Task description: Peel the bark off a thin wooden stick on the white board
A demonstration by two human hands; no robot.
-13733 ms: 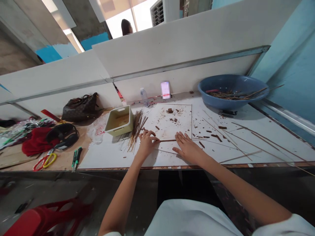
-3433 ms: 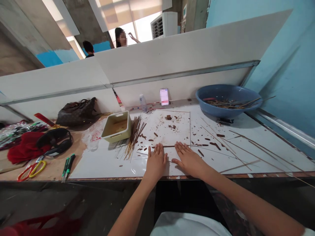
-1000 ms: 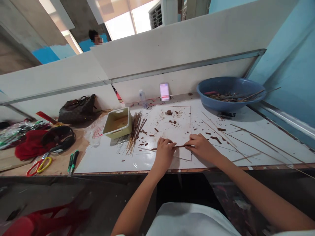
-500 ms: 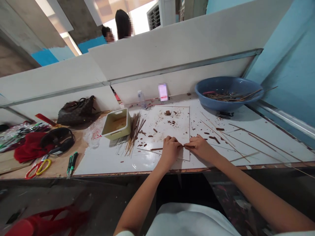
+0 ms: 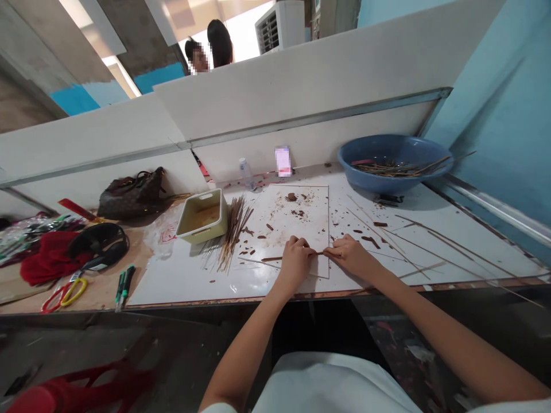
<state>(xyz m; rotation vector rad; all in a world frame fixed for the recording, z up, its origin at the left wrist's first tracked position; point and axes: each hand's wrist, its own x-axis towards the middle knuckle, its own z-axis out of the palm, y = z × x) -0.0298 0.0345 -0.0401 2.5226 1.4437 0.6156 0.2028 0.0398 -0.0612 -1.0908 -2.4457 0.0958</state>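
Pinching a thin brown stick (image 5: 279,258), the left hand (image 5: 295,264) and right hand (image 5: 350,256), flat and open earlier, now sit closed near the white worktop's front edge (image 5: 241,302).

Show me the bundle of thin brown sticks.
In the head view, the bundle of thin brown sticks lies on the white board, just right of the cream plastic tray and left of the person's left hand.
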